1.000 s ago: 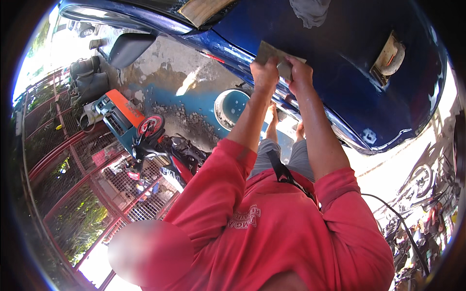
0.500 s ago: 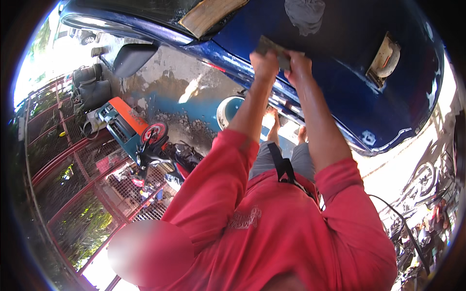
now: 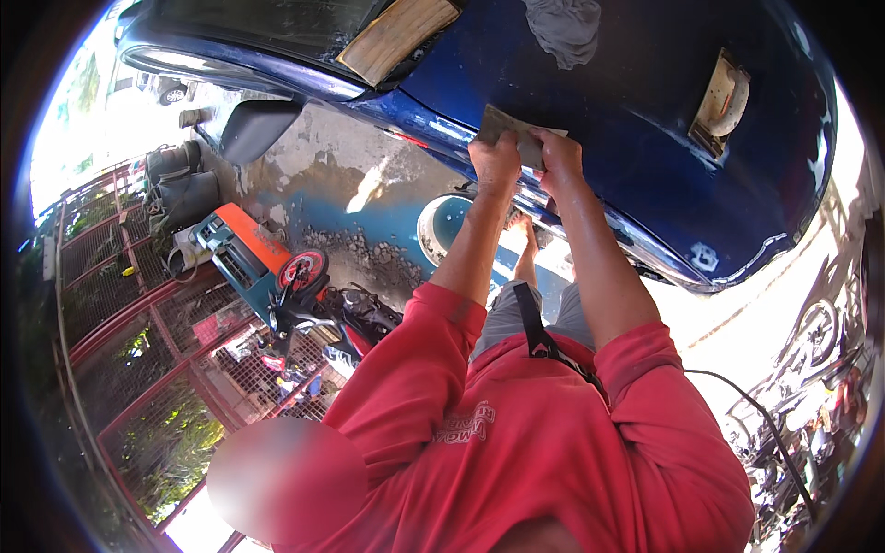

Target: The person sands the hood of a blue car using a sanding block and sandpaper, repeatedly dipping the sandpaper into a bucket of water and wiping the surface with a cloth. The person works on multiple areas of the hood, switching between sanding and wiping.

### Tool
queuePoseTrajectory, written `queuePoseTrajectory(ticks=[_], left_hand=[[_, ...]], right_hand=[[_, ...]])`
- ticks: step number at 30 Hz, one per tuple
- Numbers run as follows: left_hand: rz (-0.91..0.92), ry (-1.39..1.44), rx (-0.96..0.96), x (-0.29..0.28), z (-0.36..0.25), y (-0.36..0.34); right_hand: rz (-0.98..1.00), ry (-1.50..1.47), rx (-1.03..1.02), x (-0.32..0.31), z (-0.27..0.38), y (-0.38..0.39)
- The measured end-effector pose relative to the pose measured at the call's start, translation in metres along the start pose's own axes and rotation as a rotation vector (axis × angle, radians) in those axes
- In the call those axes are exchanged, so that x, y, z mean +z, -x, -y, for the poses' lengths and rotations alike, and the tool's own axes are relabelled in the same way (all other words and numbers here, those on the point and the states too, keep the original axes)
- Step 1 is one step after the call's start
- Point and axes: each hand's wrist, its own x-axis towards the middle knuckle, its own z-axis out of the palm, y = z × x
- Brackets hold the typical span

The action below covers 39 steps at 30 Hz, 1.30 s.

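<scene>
A grey-brown sheet of sandpaper is pinched between my two hands, over the near edge of a dark blue car hood. My left hand grips its left part, fingers closed. Close beside it, my right hand is closed on the right part, and the sheet bends between them. On the hood, a sanding block with a pale handle lies to the right. A crumpled grey rag rests farther back. A wooden board lies near the windshield.
Below the car's side stands a white-rimmed bucket by my feet. A black side mirror juts out at left. An orange and teal case and a motorcycle stand by red mesh fencing. Bicycles crowd the right.
Both hands have come slightly nearer to me with the sheet. It is tilted differently, and more of its face shows above my fingers. The view has shifted a little.
</scene>
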Motion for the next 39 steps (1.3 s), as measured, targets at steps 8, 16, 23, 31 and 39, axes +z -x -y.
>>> queuePoseTrajectory(ticks=[8,16,23,31,39], left_hand=[[0.007,0.022,-0.12,0.003,-0.011,0.003],[0.021,-0.06,-0.126,0.004,-0.022,0.001],[0.007,0.035,-0.079,0.009,-0.027,0.003],[-0.034,0.066,-0.188,0.014,-0.027,0.008],[-0.056,0.032,-0.084,0.027,-0.031,0.007]], right_hand=[[0.078,-0.043,-0.064,0.001,0.0,-0.006],[0.093,-0.054,-0.209,0.009,0.007,-0.004],[0.043,-0.06,-0.153,0.008,0.003,-0.014],[0.017,-0.021,-0.124,0.002,0.012,-0.015],[0.03,-0.072,-0.125,0.003,0.023,-0.016]])
